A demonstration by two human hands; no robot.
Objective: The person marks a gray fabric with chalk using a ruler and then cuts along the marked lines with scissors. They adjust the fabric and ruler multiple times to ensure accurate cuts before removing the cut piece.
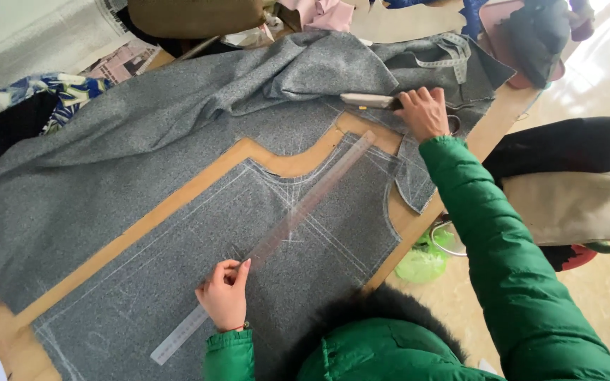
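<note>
A cut piece of grey fabric [178, 275] with white chalk lines lies flat on the wooden table [178, 194]. A long clear ruler [298, 212] runs slantwise across it. My left hand [225, 293] presses on the ruler near its lower end, fingers curled. My right hand [423, 111] reaches to the far side and grips large scissors [367, 101] whose blades lie on the bigger grey cloth [142, 134]. Both arms wear green padded sleeves.
A measuring tape [453, 60] lies on the bunched cloth at the back. Newspapers [30, 42] and a blue patterned cloth [65, 92] sit at the far left. A chair with folded clothes [566, 190] and a green bag [421, 261] stand to the right of the table.
</note>
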